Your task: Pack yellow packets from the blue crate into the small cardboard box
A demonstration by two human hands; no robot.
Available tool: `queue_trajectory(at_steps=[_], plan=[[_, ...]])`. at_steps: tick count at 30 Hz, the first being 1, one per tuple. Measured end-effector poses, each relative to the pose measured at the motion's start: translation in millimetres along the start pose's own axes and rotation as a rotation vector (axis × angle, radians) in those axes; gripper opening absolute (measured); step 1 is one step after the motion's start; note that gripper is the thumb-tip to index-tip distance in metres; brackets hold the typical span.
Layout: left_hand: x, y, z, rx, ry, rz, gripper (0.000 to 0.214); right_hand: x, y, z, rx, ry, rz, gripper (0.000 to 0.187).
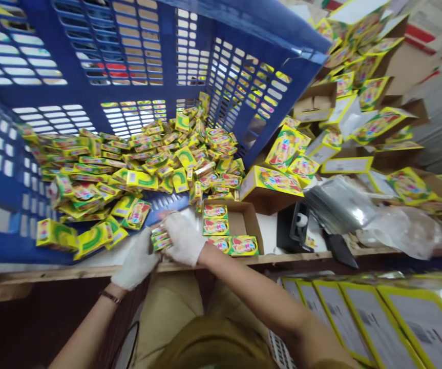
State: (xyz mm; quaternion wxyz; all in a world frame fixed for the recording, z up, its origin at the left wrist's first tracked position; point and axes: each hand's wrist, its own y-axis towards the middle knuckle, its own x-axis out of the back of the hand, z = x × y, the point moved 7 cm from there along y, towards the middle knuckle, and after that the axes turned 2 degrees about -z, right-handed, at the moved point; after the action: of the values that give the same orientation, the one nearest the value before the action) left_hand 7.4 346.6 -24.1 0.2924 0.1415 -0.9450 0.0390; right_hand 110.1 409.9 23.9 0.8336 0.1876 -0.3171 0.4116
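My left hand (138,262) and my right hand (185,239), both in white gloves, meet at the table's front edge. Between them is a short stack of small yellow-green boxes (161,240), gripped from both sides. Just right of my right hand stands an open cardboard carton (252,219), with several small printed boxes (215,226) in its left and front parts. Behind my hands, a heap of the same small boxes (159,159) spills from a blue plastic crate (190,97) with slotted walls. My right hand and forearm partly cover the carton's near left corner.
A yellow printed carton (270,184) lies beyond the open one. To its right are a black tape dispenser (297,225), a stack of clear plastic sleeves (343,202) and many piled cartons (382,123). Large yellow-edged boxes (362,312) stand in a row at lower right.
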Motion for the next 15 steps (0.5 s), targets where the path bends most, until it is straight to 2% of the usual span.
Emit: queue_trajectory(at_steps=[3,6,8,10,13,15], plan=[[-6.0,5.4,12.2,-0.001,0.189,-0.053,0.042,-7.7,0.8,14.3,0.133,-0.381,0.048,0.052],[-2.2,10.6,-4.2,-0.065,0.306,-0.049,0.028,2.8,-0.9,29.7,0.181,-0.649,0.008,0.041],[3.5,13.6,-27.9,-0.124,0.35,-0.034,0.018,22.3,-6.1,41.7,0.224,-0.676,-0.006,0.037],[5.1,15.7,-61.7,-0.247,0.389,-0.019,0.019,48.6,-15.0,46.4,0.243,-0.69,0.034,0.03],[-6.9,16.1,-119.0,-0.482,0.372,-0.027,0.033,96.5,-33.7,27.4,0.086,-0.757,0.107,0.022],[-25.3,17.5,-149.9,-0.572,0.305,-0.021,0.033,122.2,-50.2,6.0,-0.031,-0.772,0.159,0.028]])
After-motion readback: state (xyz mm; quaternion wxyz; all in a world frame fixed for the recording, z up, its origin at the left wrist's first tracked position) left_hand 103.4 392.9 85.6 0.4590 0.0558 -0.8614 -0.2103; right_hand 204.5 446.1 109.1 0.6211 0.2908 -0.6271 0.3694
